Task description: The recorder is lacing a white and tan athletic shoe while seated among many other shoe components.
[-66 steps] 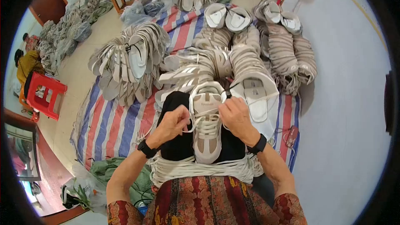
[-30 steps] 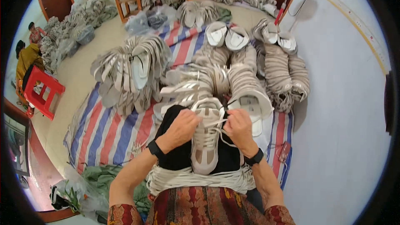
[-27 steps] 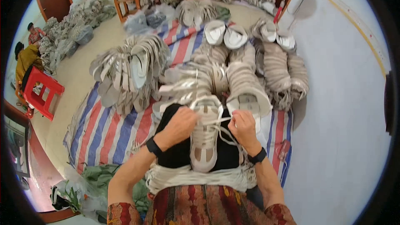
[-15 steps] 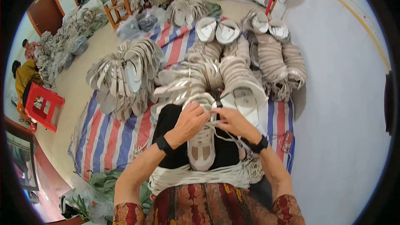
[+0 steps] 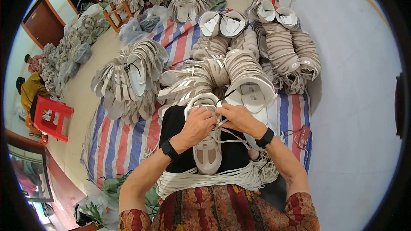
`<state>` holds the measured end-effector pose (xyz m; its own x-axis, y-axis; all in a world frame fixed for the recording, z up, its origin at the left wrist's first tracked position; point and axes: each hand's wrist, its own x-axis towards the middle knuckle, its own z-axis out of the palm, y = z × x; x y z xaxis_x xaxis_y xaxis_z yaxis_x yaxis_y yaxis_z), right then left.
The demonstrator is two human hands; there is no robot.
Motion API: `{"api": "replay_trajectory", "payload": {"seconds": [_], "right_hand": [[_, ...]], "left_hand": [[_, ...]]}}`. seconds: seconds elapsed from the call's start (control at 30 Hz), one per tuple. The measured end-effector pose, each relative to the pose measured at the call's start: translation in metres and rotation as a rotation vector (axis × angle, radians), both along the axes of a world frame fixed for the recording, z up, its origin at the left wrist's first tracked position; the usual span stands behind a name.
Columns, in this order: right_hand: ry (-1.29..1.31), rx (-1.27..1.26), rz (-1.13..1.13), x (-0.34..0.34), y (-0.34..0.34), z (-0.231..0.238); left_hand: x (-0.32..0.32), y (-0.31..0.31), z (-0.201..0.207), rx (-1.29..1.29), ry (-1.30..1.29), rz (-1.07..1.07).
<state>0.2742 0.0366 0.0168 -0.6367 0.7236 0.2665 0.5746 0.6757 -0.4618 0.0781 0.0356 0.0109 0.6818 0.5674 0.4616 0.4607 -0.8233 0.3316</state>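
A beige and white shoe upper (image 5: 208, 156) lies between my black-clad knees, its toe toward me. My left hand (image 5: 198, 125) has its fingers curled on the upper's lacing area, closed on the upper by the tongue. On the right edge near the collar, my right hand (image 5: 242, 119) pinches a pale shoelace (image 5: 231, 134); the fingertips and exact lace hole are partly hidden. Loose lace ends hang to the right of the upper. A thick bundle of off-white laces (image 5: 205, 183) lies across my lap.
Stacked shoe uppers (image 5: 252, 70) stand just beyond my knees, with another heap (image 5: 130, 75) to the left. Under them spreads a striped tarp (image 5: 113, 145). A red stool (image 5: 52, 117) stands far left, near a seated person (image 5: 32, 89). A small red device (image 5: 303, 137) lies at right.
My right hand has moved in closer against the upper's right edge. The left hand has shifted slightly down, and more of the upper's collar shows. The whole view has tilted a little.
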Motion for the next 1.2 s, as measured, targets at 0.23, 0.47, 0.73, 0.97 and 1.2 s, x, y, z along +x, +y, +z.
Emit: {"api": "replay_trajectory", "payload": {"seconds": [0.23, 0.47, 0.73, 0.97, 1.2], "right_hand": [[0.115, -0.187, 0.014, -0.001, 0.000, 0.009], [0.080, -0.222, -0.006, -0.001, 0.007, 0.014], [0.116, -0.318, -0.029, -0.010, 0.011, 0.018], [0.291, 0.134, -0.369, 0.001, -0.045, 0.013], [0.465, -0.265, -0.404, -0.024, -0.063, -0.009]], "left_hand": [[-0.003, 0.001, 0.009, 0.211, 0.129, -0.069], [-0.168, 0.014, 0.038, 0.458, 0.247, 0.676], [-0.249, -0.029, -0.034, 0.033, 0.071, 0.672], [-0.125, -0.020, -0.029, -0.315, -0.334, 0.467], [-0.074, -0.020, -0.018, -0.552, -0.415, 0.307]]}}
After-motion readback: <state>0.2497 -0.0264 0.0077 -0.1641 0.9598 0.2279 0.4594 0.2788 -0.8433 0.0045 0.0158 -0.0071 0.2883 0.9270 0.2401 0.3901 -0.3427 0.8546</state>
